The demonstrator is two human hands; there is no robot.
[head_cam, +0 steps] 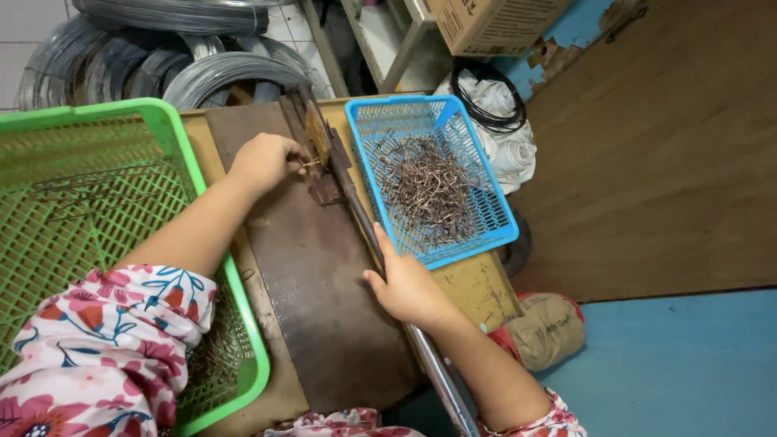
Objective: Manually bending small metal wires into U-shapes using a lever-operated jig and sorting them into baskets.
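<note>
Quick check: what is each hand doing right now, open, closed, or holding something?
Left hand: closed, pinching a small wire piece at the bending tool.
Right hand: closed around the long metal lever.

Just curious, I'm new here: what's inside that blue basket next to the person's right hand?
The blue basket holds a heap of small bent brownish wire pieces, piled mostly at its middle. What lies beneath the heap is covered. The right hand rests on a long metal lever beside it.
</note>
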